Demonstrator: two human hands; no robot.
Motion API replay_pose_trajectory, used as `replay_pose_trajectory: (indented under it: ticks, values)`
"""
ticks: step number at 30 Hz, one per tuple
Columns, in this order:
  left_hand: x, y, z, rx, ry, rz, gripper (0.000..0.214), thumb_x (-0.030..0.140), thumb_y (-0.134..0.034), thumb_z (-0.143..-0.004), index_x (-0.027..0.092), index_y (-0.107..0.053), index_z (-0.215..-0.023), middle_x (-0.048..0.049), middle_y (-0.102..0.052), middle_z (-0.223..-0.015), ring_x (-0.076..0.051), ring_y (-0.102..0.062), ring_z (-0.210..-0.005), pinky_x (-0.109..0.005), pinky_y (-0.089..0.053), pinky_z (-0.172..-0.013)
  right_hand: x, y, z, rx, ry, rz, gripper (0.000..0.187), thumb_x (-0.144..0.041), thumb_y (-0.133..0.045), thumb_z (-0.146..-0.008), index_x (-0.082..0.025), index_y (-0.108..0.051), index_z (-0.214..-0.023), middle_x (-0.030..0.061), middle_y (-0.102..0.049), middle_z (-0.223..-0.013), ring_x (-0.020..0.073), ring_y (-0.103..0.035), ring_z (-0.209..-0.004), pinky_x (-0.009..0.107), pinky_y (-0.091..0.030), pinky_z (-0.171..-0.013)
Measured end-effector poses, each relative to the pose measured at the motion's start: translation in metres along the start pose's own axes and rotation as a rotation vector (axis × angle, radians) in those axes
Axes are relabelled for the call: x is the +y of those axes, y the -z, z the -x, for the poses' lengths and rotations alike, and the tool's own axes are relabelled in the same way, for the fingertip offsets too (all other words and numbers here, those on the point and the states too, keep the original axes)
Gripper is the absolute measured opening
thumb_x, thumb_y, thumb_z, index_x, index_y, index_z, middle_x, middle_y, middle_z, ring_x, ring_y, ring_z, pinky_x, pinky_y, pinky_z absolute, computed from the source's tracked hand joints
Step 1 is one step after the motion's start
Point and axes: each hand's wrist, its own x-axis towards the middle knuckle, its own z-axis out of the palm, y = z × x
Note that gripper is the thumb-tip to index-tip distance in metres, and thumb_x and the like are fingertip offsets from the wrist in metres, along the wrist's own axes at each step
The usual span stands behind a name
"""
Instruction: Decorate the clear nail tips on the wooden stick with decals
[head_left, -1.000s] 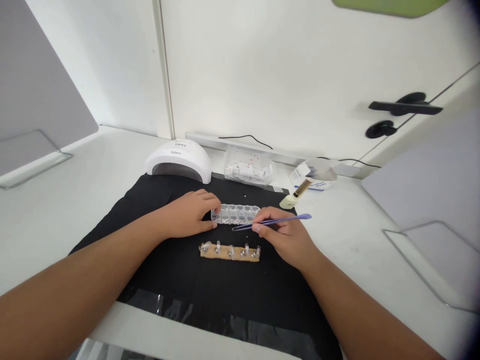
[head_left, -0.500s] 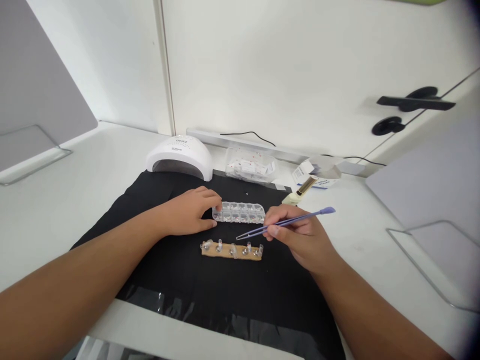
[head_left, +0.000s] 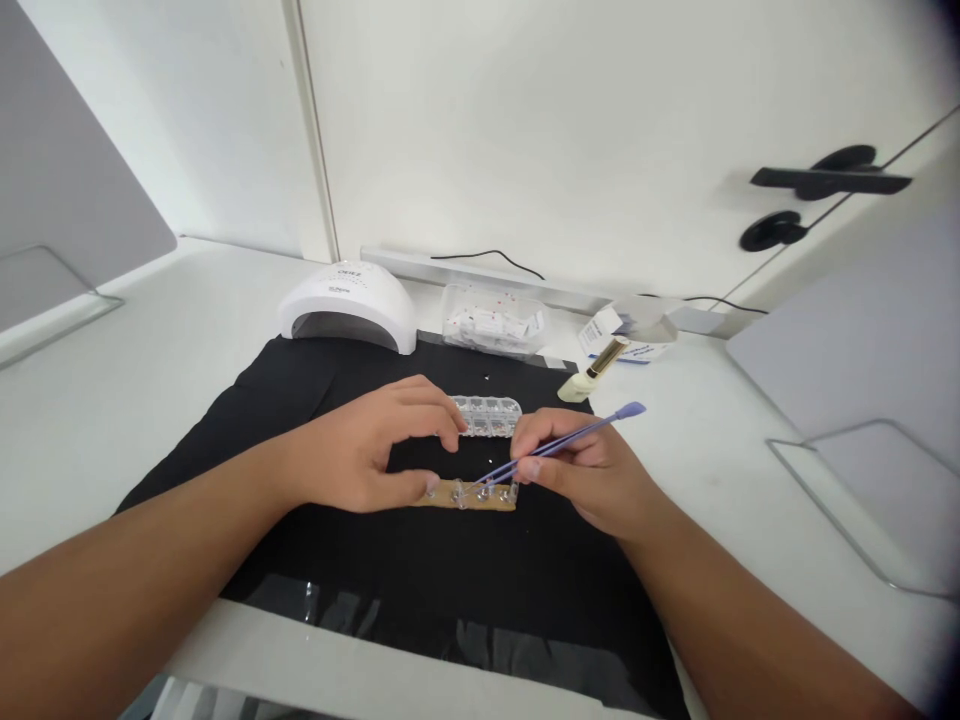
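Observation:
A tan strip [head_left: 474,496] carrying several small clear nail tips lies on the black mat [head_left: 420,570]. My left hand [head_left: 375,445] pinches the strip's left end between thumb and fingers. My right hand [head_left: 585,470] grips purple tweezers [head_left: 559,446], whose points come down on the nail tips near the strip's right part. Just behind the hands sits a clear compartment box [head_left: 487,415] of small gems, partly hidden by my left fingers.
A white nail lamp [head_left: 346,305] stands at the mat's back left. A clear plastic box [head_left: 491,322], a polish bottle [head_left: 592,375] lying on its side and a small carton [head_left: 630,335] sit behind the mat. Grey dividers with clear feet flank the desk.
My left hand left the compartment box and moved down onto the strip's left end. My right hand brought the tweezers' points from above the strip down to the nail tips.

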Motion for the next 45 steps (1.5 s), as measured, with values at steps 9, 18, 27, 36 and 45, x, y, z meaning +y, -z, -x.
replay_pose_trajectory:
  ticks: [9, 18, 27, 36, 45]
  values:
    - [0.014, -0.002, -0.005, -0.133, -0.033, -0.098, 0.023, 0.008, -0.054, -0.074, 0.021, -0.065, -0.089, -0.0061, -0.063, -0.094, -0.02, -0.056, -0.083, -0.036, -0.046, -0.079, 0.004, -0.001, 0.0, 0.021, -0.008, -0.009, 0.019, -0.037, -0.077, -0.077, -0.02, -0.068, -0.075, -0.0004, -0.061, -0.067, 0.0124, -0.053, -0.058, 0.026, -0.041, -0.053]
    - [0.012, -0.005, -0.005, -0.181, -0.031, -0.132, 0.029, 0.006, -0.054, -0.073, 0.02, -0.067, -0.094, -0.0054, -0.062, -0.095, -0.019, -0.057, -0.083, -0.037, -0.046, -0.083, 0.003, -0.001, -0.002, 0.038, -0.006, -0.014, 0.015, -0.032, -0.077, -0.076, -0.02, -0.067, -0.073, -0.0011, -0.061, -0.066, 0.012, -0.054, -0.058, 0.025, -0.041, -0.053]
    - [0.01, -0.005, -0.006, -0.201, -0.018, -0.14, 0.027, 0.007, -0.053, -0.074, 0.02, -0.067, -0.092, -0.0057, -0.062, -0.093, -0.019, -0.057, -0.083, -0.038, -0.047, -0.082, 0.003, -0.002, -0.003, 0.042, -0.028, -0.023, 0.019, -0.036, -0.077, -0.076, -0.021, -0.067, -0.073, -0.0006, -0.061, -0.066, 0.0131, -0.056, -0.059, 0.026, -0.044, -0.054]
    - [0.01, -0.006, -0.006, -0.202, -0.013, -0.128, 0.027, 0.006, -0.053, -0.074, 0.019, -0.068, -0.093, -0.006, -0.061, -0.093, -0.019, -0.056, -0.082, -0.037, -0.046, -0.082, 0.003, -0.002, -0.004, 0.05, -0.037, -0.051, 0.016, -0.032, -0.078, -0.075, -0.02, -0.067, -0.072, -0.0007, -0.062, -0.067, 0.013, -0.056, -0.06, 0.026, -0.044, -0.056]
    - [0.008, -0.007, -0.006, -0.196, -0.02, -0.125, 0.029, 0.005, -0.053, -0.074, 0.017, -0.069, -0.095, -0.0059, -0.06, -0.094, -0.019, -0.055, -0.083, -0.037, -0.045, -0.081, 0.007, -0.002, -0.004, 0.035, -0.025, -0.086, 0.013, -0.027, -0.076, -0.077, -0.02, -0.067, -0.074, -0.0008, -0.062, -0.068, 0.012, -0.056, -0.061, 0.025, -0.044, -0.056]
